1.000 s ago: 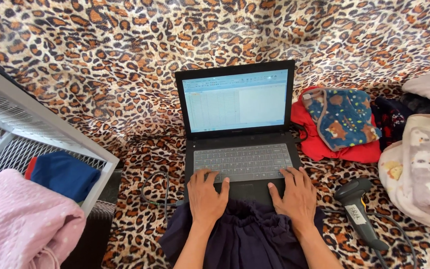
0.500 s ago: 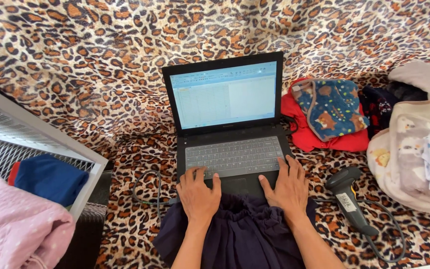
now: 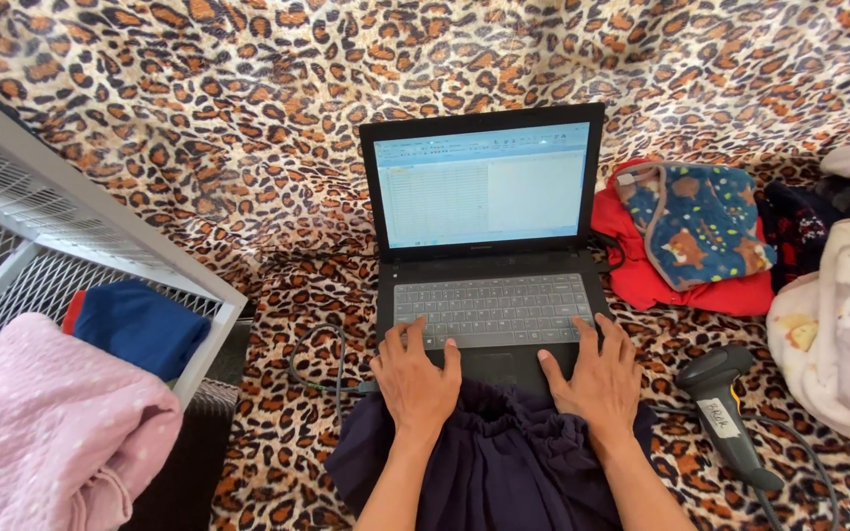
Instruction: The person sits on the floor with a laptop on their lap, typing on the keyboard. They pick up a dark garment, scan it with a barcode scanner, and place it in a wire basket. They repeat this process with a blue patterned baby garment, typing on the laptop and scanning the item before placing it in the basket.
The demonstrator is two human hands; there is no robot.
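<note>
Just both hands [image 3: 415, 379] flat on laptop [image 3: 489, 295], dark garment [image 3: 494, 462] beneath wrists

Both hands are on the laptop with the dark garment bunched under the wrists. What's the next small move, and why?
Probably a short reach with the right hand to the handheld barcode scanner. It lies untouched on the leopard-print cover just right of that hand, the dark garment sits below both wrists, and the laptop shows an open spreadsheet. The left hand could stay by the keyboard.
</note>
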